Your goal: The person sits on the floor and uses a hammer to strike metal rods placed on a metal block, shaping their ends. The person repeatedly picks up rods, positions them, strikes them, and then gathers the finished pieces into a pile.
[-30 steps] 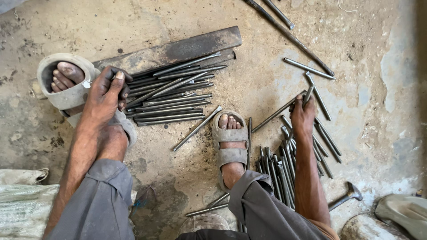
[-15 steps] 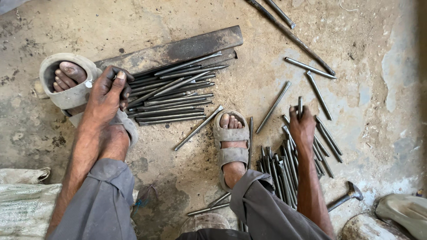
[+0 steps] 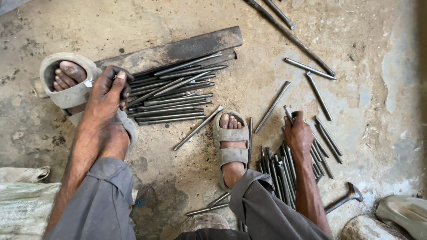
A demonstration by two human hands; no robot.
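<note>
A thin grey metal rod (image 3: 289, 115) is clamped in the right hand (image 3: 299, 136), fingers curled shut around it; only its upper tip is seen poking out above the fist, pointed up and slightly left in the view, long axis roughly along the forearm. The rod is dull, dusty steel, round in section. The hand is placed over the loose rod pile (image 3: 284, 166) on the concrete floor (image 3: 364, 89), right of the right sandalled foot (image 3: 230, 138); those rods lie mostly up-down in the view, fanned a little. The left hand (image 3: 106, 91) is pressed down on the near ends of the stacked rods (image 3: 171, 95), fingers bent over them, thumb tip up; whether any single rod is gripped cannot be told. That stack is laid side by side, long axes left-right with a slight upward tilt to the right, butted against a flat dark steel bar (image 3: 178, 49) lying behind it. The left sandalled foot (image 3: 69, 80) is set just left of the left hand. Single rods (image 3: 272, 106) are scattered between the foot and the right hand, diagonal. A hammer (image 3: 344, 200) lies at lower right, near a grey sack (image 3: 22, 200) opposite at lower left.
</note>
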